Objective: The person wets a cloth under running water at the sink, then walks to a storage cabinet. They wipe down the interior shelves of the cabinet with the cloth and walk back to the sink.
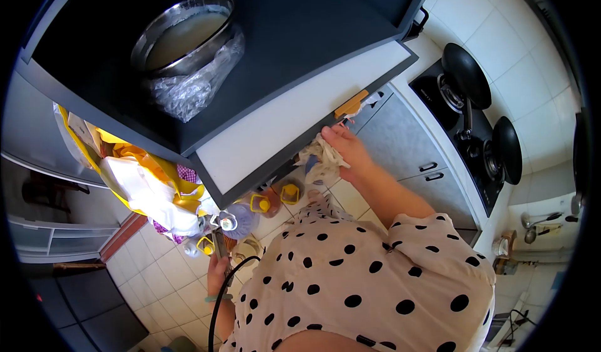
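My right hand (343, 148) is closed around a crumpled, pale cloth or thin bag (322, 160). Its fingers are against the dark edge of a white-topped flap or drawer panel (282, 105). Low on the left, my left hand (217, 272) is wrapped around a narrow grey bar-like object (220, 245), whose kind I cannot make out. Near that hand stand bottles with yellow caps (205, 245) and a large clear plastic bottle (241, 220). On the dark shelf above sits a metal bowl (147, 39) of pale contents, with clear plastic wrap (200, 83) bunched beside it.
A yellow bag (94, 158) with white and checked items hangs at left. Two black pans (466, 76) rest on the gas stove (432, 92) at right, above grey cupboards (400, 145). An orange-brown piece (350, 104) sits on the panel's edge. A black cable (219, 302) runs past my left arm.
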A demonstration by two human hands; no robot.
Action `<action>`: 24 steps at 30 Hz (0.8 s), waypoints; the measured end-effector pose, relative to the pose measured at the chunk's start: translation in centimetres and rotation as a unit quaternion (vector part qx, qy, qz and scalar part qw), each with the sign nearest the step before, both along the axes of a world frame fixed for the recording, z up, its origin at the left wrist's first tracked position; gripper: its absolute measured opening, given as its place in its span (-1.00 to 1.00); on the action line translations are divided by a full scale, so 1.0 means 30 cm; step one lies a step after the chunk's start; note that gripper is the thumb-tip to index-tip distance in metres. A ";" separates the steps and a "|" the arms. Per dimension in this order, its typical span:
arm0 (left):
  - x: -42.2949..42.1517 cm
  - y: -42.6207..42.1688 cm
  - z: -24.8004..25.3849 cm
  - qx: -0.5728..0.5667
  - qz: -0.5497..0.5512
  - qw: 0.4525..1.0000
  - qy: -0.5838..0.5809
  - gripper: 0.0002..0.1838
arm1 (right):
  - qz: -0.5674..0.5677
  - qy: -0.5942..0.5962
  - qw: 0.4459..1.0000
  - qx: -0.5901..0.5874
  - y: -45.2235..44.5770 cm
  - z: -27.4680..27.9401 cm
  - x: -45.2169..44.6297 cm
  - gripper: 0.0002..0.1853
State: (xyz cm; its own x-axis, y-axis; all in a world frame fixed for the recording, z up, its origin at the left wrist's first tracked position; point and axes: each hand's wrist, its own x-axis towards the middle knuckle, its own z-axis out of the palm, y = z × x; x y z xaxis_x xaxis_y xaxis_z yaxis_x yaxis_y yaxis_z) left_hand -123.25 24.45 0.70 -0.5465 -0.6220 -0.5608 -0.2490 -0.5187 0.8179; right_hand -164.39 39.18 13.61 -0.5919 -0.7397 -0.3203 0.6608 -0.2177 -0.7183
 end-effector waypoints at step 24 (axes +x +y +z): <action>-0.009 0.094 0.052 -0.020 0.019 1.000 -0.014 -0.44 | 0.084 -0.014 0.996 -0.040 -0.209 0.018 0.044 -0.80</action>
State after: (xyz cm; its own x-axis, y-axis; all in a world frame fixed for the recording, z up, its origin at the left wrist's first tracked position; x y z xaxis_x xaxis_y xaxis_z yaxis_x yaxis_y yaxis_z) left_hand -123.52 27.26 2.27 -0.5067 -0.6643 -0.5495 -0.2535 -0.4944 0.8314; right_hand -163.06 32.92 14.14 -0.4497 -0.8510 -0.2712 0.7125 -0.1586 -0.6836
